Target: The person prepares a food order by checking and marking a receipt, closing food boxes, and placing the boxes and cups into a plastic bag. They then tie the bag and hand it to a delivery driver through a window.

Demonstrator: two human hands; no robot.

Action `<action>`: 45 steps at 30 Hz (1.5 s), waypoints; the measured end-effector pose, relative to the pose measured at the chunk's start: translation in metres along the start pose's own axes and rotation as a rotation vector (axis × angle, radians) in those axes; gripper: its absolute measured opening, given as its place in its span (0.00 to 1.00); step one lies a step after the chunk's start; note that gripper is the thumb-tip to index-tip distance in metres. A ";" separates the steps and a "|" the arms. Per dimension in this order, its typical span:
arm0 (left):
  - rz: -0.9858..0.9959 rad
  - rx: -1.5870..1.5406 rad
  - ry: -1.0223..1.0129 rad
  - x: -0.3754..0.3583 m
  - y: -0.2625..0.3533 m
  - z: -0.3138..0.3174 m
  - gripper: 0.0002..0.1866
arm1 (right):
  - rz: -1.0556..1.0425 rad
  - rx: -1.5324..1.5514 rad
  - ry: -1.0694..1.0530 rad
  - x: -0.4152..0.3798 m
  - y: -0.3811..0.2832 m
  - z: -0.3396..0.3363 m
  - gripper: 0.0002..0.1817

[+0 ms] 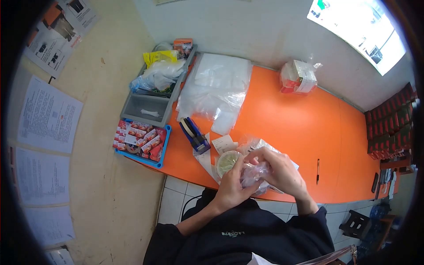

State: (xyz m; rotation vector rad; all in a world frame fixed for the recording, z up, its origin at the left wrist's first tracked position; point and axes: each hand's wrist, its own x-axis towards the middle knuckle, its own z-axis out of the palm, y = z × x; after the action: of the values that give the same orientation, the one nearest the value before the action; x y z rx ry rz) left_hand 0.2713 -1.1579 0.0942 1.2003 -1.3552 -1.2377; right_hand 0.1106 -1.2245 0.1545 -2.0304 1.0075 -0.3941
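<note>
both hands (260, 174) hold crumpled plastic bag (255, 173), long axis left-right.

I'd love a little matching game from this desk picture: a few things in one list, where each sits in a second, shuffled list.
Things:
1. tape dispenser
2. pen
3. clear plastic bag
4. blue tray of small red packets

Places:
A. at the orange table's left end, below the grey bin
B. held between the left hand and the right hand
C. alone on the table, right of the hands
D. just left of the hands, near the front edge

Pairs: 1-D, 2-C, 3-B, 4-A
</note>
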 end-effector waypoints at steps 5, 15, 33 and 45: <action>0.039 0.311 0.071 -0.004 -0.003 0.000 0.26 | 0.006 -0.052 -0.210 -0.004 0.018 -0.014 0.19; -0.016 -0.264 -0.335 -0.006 -0.014 -0.032 0.28 | -0.146 0.325 -0.530 0.047 0.034 -0.045 0.28; -0.051 -0.816 -0.748 0.023 -0.078 -0.066 0.17 | 0.034 -0.751 -0.372 0.466 0.018 0.307 0.15; -0.252 -1.047 -0.629 0.040 -0.087 -0.040 0.19 | -0.122 -0.464 0.087 0.237 -0.100 0.051 0.02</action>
State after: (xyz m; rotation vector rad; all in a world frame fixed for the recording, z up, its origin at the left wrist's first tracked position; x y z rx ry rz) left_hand 0.3131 -1.2035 0.0109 0.2254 -0.7046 -2.2241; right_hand 0.3411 -1.3452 0.1831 -2.5170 1.1079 -0.3365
